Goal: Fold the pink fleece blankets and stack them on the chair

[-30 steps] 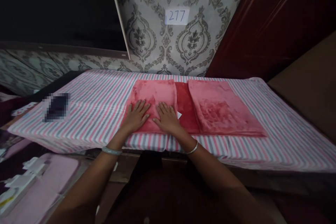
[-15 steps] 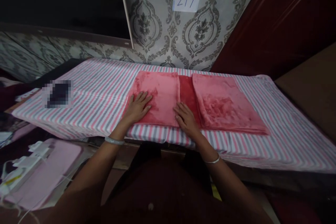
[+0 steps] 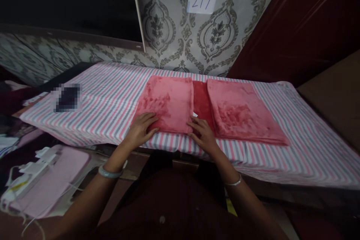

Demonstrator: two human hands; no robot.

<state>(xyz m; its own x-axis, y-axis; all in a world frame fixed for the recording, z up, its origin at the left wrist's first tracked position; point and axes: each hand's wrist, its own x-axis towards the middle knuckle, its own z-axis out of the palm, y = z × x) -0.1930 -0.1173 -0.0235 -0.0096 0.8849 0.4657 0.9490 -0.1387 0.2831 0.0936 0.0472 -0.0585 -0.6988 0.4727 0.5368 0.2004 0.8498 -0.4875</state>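
One pink cloth (image 3: 174, 101) touched: left hand (image 3: 140, 129) loosely open, right hand (image 3: 204, 135) curled, grip unclear

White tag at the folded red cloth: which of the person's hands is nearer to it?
Right. The right hand is just on the near side of the white tag; the left hand is farther off, at the cloth's near left corner.

I could read just one thing: the number 277, in blue on a white paper (image 3: 201, 2) on the wall (image 3: 186, 32) in front of me. The small mark (image 3: 138, 47) on the TV (image 3: 70, 3) and the white tag (image 3: 195, 114) by the red cloth (image 3: 180, 97) were too tiny for me to read.
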